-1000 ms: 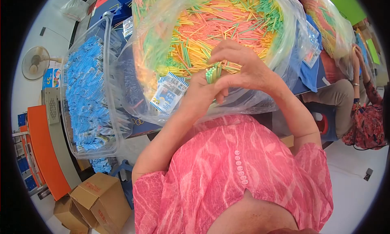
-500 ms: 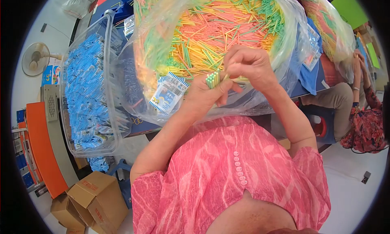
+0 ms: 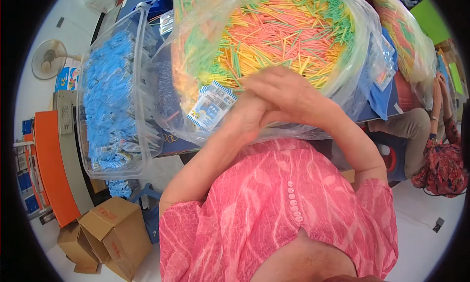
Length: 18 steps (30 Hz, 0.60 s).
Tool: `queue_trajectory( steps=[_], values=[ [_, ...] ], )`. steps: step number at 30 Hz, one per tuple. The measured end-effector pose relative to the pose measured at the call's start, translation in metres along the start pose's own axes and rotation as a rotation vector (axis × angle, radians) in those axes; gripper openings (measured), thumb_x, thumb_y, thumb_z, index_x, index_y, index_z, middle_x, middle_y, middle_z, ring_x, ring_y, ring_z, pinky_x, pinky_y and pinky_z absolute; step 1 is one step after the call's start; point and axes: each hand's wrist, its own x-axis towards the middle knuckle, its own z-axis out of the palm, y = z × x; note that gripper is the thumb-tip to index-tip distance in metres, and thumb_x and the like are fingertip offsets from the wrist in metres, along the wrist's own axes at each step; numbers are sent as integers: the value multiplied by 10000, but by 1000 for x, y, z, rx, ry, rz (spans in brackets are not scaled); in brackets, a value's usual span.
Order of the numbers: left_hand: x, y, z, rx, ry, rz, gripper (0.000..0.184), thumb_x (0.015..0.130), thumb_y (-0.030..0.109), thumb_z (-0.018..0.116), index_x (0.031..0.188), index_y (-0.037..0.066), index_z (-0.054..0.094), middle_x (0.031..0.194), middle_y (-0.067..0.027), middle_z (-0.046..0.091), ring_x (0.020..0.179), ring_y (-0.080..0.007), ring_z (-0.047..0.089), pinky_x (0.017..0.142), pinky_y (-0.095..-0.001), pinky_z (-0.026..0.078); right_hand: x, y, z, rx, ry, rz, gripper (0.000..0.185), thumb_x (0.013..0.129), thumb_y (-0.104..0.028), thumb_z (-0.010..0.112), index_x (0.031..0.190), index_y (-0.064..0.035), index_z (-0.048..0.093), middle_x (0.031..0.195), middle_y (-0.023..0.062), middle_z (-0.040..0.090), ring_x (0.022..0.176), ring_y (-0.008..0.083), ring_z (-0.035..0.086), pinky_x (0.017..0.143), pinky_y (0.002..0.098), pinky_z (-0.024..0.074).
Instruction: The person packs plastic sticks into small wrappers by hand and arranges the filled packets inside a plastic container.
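My right hand (image 3: 289, 93) lies over my left hand (image 3: 248, 114), its fingers stretched out and blurred. It hides the left fingers and the bundle of pale green and yellow sticks seen in them half a second ago. Both hands are at the near edge of a large clear plastic bag (image 3: 193, 47) full of pink, yellow and green sticks (image 3: 279, 34). Just left of my left hand, a blue and white printed packet (image 3: 212, 107) rests on the bag.
A clear bin (image 3: 142, 86) of blue packets (image 3: 110, 96) stands at left, with cardboard boxes (image 3: 115, 228) below. Rubber bands (image 3: 170, 138) lie by the bin. At right are a blue cloth (image 3: 381, 98), a second bag of sticks (image 3: 404, 42) and another person (image 3: 438, 159).
My right hand has moved left from beside the bundle to over my left hand, covering the bundle. Its pinched fingers have stretched out. The whole view has shifted slightly.
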Motion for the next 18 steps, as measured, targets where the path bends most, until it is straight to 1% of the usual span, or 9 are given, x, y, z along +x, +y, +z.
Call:
queue_trajectory(
  steps=[4,6,10,12,14,15,16,17,18],
  values=[
    [1,-11,-20,137,-29,81,194,913,170,548,1041,32,597,891,-54,626,820,-167,629,688,-306,519,-4,0,10,105,-77,-43,639,645,-387,764,1135,-29,562,1123,153,578,1003,316,574,819,401,485],
    [-8,-3,-20,309,-56,-112,195,887,168,586,1019,25,606,879,-47,625,777,-150,620,661,-285,515,-2,0,10,140,-37,-37,609,669,-410,748,1111,-30,570,1077,145,582,977,310,575,805,395,485],
    [-9,-5,-19,462,38,-86,249,837,159,663,1026,9,603,849,-42,623,753,-125,609,647,-271,507,-1,-4,11,219,-32,33,471,747,-438,694,992,-49,596,993,114,582,962,304,571,767,380,479],
    [-9,-10,-26,786,26,119,351,769,145,740,1048,-14,597,843,-46,625,759,-114,603,658,-265,503,-1,-3,8,236,1,7,473,765,-469,671,972,-50,597,952,104,585,920,295,581,737,374,478],
    [-11,-12,-30,760,-28,238,386,745,140,759,1061,-13,598,872,-57,626,782,-132,608,680,-271,502,-1,-4,10,255,36,-14,482,783,-500,648,953,-52,598,911,94,589,878,286,591,707,368,478],
    [-12,-13,-31,732,-85,354,421,722,135,777,1074,-13,599,902,-69,626,805,-150,613,702,-278,502,-3,-7,15,194,35,66,424,792,-448,669,914,-49,599,831,85,588,786,270,595,656,358,476],
    [-9,-19,-35,734,-85,353,421,722,135,777,1074,-13,599,902,-69,626,805,-150,613,702,-278,502,-4,-10,20,131,34,143,370,801,-397,690,876,-46,601,751,77,586,694,254,599,605,348,474],
    [-4,-28,-42,793,-169,587,375,710,151,771,1016,-3,618,973,-112,617,876,-196,618,746,-312,500,-3,-13,26,132,35,141,370,801,-397,690,876,-46,601,751,77,586,694,254,599,605,348,474],
    [-4,-27,-41,845,-252,821,331,699,167,765,959,6,637,1044,-155,608,947,-243,623,791,-346,499,-3,-16,33,230,115,173,300,805,-321,700,825,-42,593,684,78,570,617,249,582,556,336,461]
  ],
)
